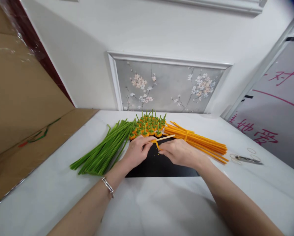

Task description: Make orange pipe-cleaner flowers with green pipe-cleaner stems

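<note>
Above a black mat [161, 164], my left hand [137, 150] pinches a thin wooden stick [166, 138] with an orange pipe cleaner [157, 144] wound at its left end. The loose end of that pipe cleaner is pinched in the fingers of my right hand [175, 151], just right of my left hand. Small orange pieces with green stems [149, 126] stand grouped behind both hands. Green pipe cleaners [105, 149] lie in a pile to the left. A tied bundle of orange pipe cleaners [201, 141] lies to the right.
Scissors [248, 160] and several thin rings [251, 150] lie on the white table [147, 203] at the right. Brown cardboard [26, 88] stands along the left side. A wall with a floral panel [166, 85] rises behind, and a board with pink writing [272, 108] stands at the right.
</note>
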### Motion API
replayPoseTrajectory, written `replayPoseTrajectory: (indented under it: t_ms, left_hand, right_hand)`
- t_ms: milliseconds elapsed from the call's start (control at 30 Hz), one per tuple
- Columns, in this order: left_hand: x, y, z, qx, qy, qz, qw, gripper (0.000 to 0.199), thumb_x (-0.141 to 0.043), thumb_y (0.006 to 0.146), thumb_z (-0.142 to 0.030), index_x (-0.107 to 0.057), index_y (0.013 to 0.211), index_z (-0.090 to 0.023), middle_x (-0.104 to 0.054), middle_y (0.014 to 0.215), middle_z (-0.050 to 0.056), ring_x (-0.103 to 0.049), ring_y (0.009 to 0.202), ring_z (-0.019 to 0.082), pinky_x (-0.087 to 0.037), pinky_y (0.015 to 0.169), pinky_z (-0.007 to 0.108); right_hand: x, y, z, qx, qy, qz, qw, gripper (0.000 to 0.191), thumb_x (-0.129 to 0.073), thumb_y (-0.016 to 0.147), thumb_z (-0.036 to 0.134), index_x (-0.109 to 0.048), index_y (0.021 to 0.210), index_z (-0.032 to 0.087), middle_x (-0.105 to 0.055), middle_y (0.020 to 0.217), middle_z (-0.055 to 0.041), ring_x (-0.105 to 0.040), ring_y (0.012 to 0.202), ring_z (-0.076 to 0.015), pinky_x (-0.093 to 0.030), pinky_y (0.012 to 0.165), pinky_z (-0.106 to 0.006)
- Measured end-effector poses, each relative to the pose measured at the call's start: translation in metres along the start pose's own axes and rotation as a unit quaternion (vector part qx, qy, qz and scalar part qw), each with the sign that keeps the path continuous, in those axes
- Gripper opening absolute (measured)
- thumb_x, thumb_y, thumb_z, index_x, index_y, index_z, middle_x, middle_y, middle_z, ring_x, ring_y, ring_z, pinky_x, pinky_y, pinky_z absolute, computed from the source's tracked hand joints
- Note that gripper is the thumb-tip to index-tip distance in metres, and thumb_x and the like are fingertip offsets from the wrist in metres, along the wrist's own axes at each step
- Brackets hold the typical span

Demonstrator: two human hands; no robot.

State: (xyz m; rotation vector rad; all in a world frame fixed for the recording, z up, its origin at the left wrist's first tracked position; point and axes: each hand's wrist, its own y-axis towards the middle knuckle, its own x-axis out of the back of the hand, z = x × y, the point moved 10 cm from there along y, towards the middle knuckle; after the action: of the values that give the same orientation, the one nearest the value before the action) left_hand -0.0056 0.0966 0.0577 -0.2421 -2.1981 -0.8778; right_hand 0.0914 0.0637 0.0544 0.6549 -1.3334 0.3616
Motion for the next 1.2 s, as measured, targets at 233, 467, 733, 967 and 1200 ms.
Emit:
replayPoseTrajectory:
  t_ms: [233,467,733,967,1200]
  left_hand:
    - [-0.010,-0.002,-0.009,-0.038,0.004,0.048,0.998,0.025,-0.051,0.086,-0.018,-0.068,0.106,-0.020,-0.068,0.085,0.004,-0.059,0.079,0.017,-0.047,0.074,0.028]
    - [-0.014,-0.004,-0.011,-0.035,-0.075,0.083,0.993,0.025,-0.052,0.086,-0.018,-0.068,0.105,-0.019,-0.065,0.088,0.004,-0.059,0.079,0.015,-0.047,0.074,0.026]
    - [-0.026,-0.009,-0.028,-0.037,-0.154,0.146,0.977,0.025,-0.052,0.086,-0.021,-0.069,0.105,-0.020,-0.058,0.084,0.004,-0.054,0.071,0.012,-0.044,0.065,0.023]
    - [-0.024,-0.009,-0.035,-0.006,-0.206,0.144,0.968,0.025,-0.053,0.086,-0.023,-0.068,0.104,-0.019,-0.057,0.071,0.002,-0.052,0.068,0.013,-0.042,0.063,0.024]
    - [-0.008,-0.003,-0.019,0.007,-0.165,0.042,0.985,0.024,-0.050,0.086,-0.020,-0.066,0.105,-0.019,-0.067,0.086,0.003,-0.058,0.078,0.015,-0.046,0.075,0.027]
  right_hand:
    - [0.017,-0.001,-0.009,0.000,0.012,-0.095,0.995,0.024,-0.043,0.096,0.032,-0.064,0.092,0.021,-0.066,0.082,-0.0049,-0.060,0.072,-0.0155,-0.034,0.061,-0.025]
    - [0.037,-0.007,-0.032,-0.027,0.074,-0.183,0.980,0.022,-0.048,0.094,0.034,-0.068,0.097,0.025,-0.068,0.097,-0.0055,-0.062,0.086,-0.0176,-0.043,0.075,-0.027]
    - [0.001,-0.005,-0.048,-0.020,0.378,0.016,0.925,0.029,-0.052,0.089,0.043,-0.070,0.092,0.021,-0.069,0.082,-0.0013,-0.060,0.071,-0.0136,-0.047,0.067,-0.026]
    - [-0.020,-0.009,-0.045,-0.034,0.471,0.103,0.876,0.041,-0.054,0.084,0.053,-0.068,0.083,0.015,-0.058,0.064,0.0009,-0.045,0.053,-0.0077,-0.035,0.048,-0.019]
    - [-0.013,-0.004,-0.033,-0.012,0.393,0.061,0.918,0.045,-0.042,0.091,0.052,-0.066,0.078,0.017,-0.060,0.064,0.0002,-0.047,0.058,-0.0094,-0.038,0.055,-0.020]
